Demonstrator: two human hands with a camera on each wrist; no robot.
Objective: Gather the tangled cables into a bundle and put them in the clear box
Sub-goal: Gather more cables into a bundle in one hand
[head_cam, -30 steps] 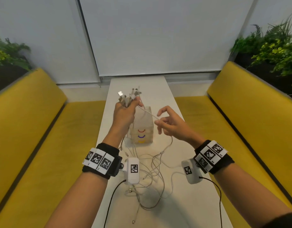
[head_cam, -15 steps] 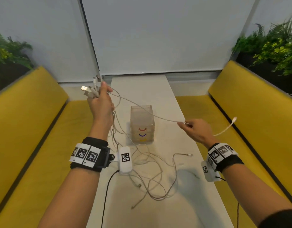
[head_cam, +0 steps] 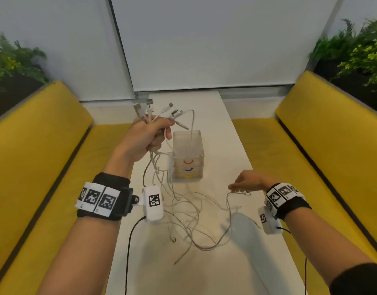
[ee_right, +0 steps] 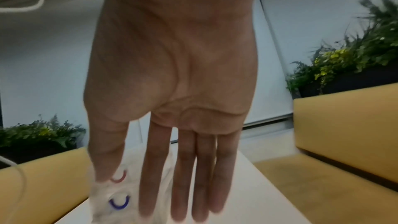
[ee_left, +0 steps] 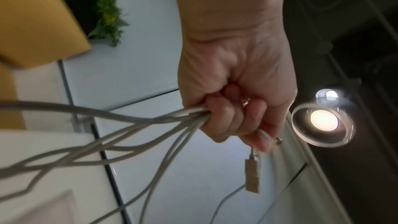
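The left hand (head_cam: 147, 137) clenches the cable (head_cam: 183, 211) plugs beside the clear box (head_cam: 188, 154); loose loops trail on the table (head_cam: 236, 262) before it. The right hand (head_cam: 250, 182) is flat, fingers released. Lifting could snag loops on the box and tip it.

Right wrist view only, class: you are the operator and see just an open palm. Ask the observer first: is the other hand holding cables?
Observer: Yes, the left hand grips a bunch of cables, plug ends sticking up above the fist.
Operator: Where is the rest?
Observer: Trailing in a tangle on the table, in front of the clear box.
Operator: And my right hand?
Observer: Low over the table, right of the box, fingertips by a loose cable end.
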